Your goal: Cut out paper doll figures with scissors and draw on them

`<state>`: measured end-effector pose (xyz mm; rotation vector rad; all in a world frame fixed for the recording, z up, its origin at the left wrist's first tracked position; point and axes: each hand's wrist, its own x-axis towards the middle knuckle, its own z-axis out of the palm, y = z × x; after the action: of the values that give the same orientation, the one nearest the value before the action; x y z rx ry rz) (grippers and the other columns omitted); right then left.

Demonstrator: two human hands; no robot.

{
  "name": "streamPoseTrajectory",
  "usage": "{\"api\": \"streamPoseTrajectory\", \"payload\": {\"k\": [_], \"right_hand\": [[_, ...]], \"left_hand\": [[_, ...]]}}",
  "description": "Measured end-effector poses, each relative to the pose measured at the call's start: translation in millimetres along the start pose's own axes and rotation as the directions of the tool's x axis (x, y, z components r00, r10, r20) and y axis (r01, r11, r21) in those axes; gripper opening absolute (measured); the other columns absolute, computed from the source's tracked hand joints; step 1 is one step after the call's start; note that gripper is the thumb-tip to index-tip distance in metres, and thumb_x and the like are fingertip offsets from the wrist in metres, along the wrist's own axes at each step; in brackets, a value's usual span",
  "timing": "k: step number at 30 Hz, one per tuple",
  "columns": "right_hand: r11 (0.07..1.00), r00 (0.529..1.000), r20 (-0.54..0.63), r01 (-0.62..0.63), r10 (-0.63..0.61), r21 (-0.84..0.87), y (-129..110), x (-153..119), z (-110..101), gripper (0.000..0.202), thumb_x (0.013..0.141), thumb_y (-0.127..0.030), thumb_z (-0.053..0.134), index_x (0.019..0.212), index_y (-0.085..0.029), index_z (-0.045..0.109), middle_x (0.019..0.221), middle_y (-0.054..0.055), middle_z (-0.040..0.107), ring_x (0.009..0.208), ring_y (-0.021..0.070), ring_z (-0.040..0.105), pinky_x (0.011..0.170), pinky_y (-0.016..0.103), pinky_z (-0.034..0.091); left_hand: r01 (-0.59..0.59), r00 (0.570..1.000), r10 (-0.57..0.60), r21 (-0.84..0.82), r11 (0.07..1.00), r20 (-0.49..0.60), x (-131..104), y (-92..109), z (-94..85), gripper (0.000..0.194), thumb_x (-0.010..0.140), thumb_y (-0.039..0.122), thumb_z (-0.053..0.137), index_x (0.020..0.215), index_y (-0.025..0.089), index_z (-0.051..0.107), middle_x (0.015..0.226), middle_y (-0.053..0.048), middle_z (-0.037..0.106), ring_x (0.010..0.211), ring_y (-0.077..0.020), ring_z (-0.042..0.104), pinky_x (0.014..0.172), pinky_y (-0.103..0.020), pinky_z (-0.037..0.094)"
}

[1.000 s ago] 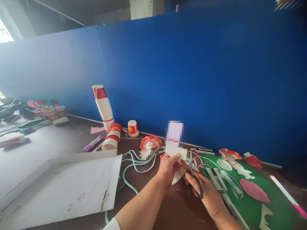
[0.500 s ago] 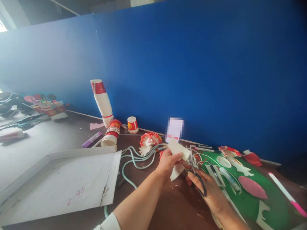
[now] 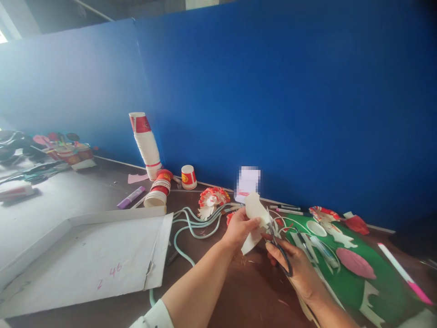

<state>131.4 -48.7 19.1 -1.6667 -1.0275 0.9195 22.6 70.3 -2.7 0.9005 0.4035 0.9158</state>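
My left hand [image 3: 241,228] pinches a cream-white piece of paper [image 3: 256,208] between thumb and fingers. In my right hand [image 3: 288,257] is a pair of scissors [image 3: 280,250] with dark handles, its blades at the paper's lower right edge. Below the left hand hangs another white paper piece [image 3: 251,242]; whether it joins the held paper I cannot tell. Just behind the hands lies a red-and-white fringed paper-cup flower [image 3: 214,200]. The green cutting mat [image 3: 351,287] reaches close to my right hand.
A shallow white cardboard tray [image 3: 88,259] fills the left front. Stacked paper cups [image 3: 146,148] lean against the blue partition [image 3: 273,91], near a single upturned cup [image 3: 189,177]. Pale cable loops [image 3: 191,232] cross the table. A pink oval [image 3: 356,263] and a pink-capped marker [image 3: 404,273] lie right.
The held paper has turned, and its outline looks more curved. The scissor blades look closer together at its edge. Both hands remain in nearly the same place.
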Motion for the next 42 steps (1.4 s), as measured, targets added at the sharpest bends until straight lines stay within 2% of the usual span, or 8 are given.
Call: {"api": "streamPoseTrajectory", "payload": {"k": [11, 15, 21, 27, 36, 42], "right_hand": [[1.0, 1.0, -0.001, -0.011, 0.011, -0.021, -1, 1, -1, 0.045, 0.071, -0.054, 0.067, 0.105, -0.025, 0.075, 0.063, -0.001, 0.064, 0.064, 0.02, 0.06, 0.061, 0.03, 0.048], [0.999, 1.0, -0.007, -0.007, 0.007, -0.054, -1, 1, -1, 0.046, 0.072, -0.055, 0.064, 0.105, -0.026, 0.075, 0.06, 0.0, 0.062, 0.062, 0.0206, 0.059, 0.056, 0.03, 0.046], [0.999, 1.0, -0.015, -0.002, 0.001, -0.035, 2, 1, -1, 0.044, 0.071, -0.055, 0.066, 0.103, -0.025, 0.075, 0.06, 0.0, 0.063, 0.062, 0.0201, 0.058, 0.057, 0.03, 0.046], [1.0, 1.0, -0.008, -0.008, 0.008, 0.001, 2, 1, -1, 0.046, 0.07, -0.054, 0.067, 0.104, -0.024, 0.075, 0.062, 0.0, 0.063, 0.062, 0.02, 0.059, 0.056, 0.03, 0.045], [0.999, 1.0, -0.029, 0.011, -0.012, -0.033, 2, 1, -2, 0.043, 0.069, -0.053, 0.068, 0.1, -0.024, 0.077, 0.058, -0.001, 0.061, 0.056, 0.0175, 0.055, 0.054, 0.029, 0.043], [0.997, 1.0, -0.007, 0.003, -0.003, -0.078, 3, 2, -4, 0.044, 0.07, -0.055, 0.067, 0.102, -0.025, 0.077, 0.058, -0.001, 0.061, 0.057, 0.0183, 0.055, 0.056, 0.03, 0.043]], "left_hand": [[0.018, 1.0, -0.018, 0.036, 0.999, -0.011, -2, 5, 5.1, 0.041, 0.057, 0.034, 0.083, 0.089, 0.013, 0.066, 0.077, -0.005, 0.068, 0.066, -0.0147, 0.06, 0.066, -0.026, 0.044], [0.034, 0.999, -0.032, 0.064, 0.997, -0.027, -2, 7, 5.1, 0.04, 0.056, 0.036, 0.083, 0.085, 0.014, 0.066, 0.074, -0.004, 0.066, 0.063, -0.0132, 0.057, 0.063, -0.025, 0.042], [0.008, 1.0, -0.005, 0.154, 0.988, -0.019, 1, 6, -1.2, 0.036, 0.059, 0.038, 0.081, 0.081, 0.014, 0.066, 0.068, -0.001, 0.062, 0.06, -0.0107, 0.051, 0.06, -0.023, 0.037], [0.01, 1.0, -0.013, 0.227, 0.974, 0.014, 4, 6, -6.5, 0.036, 0.062, 0.04, 0.078, 0.083, 0.014, 0.065, 0.07, -0.002, 0.062, 0.062, -0.0114, 0.051, 0.061, -0.024, 0.036], [0.004, 1.0, -0.011, 0.285, 0.959, 0.022, 6, 5, -9.7, 0.032, 0.064, 0.037, 0.076, 0.084, 0.015, 0.066, 0.071, -0.002, 0.062, 0.061, -0.0117, 0.051, 0.061, -0.024, 0.037], [0.018, 1.0, -0.014, 0.308, 0.951, -0.017, 5, 8, -10.0, 0.031, 0.061, 0.036, 0.079, 0.082, 0.016, 0.067, 0.071, -0.003, 0.064, 0.061, -0.0126, 0.052, 0.06, -0.023, 0.037]]}}
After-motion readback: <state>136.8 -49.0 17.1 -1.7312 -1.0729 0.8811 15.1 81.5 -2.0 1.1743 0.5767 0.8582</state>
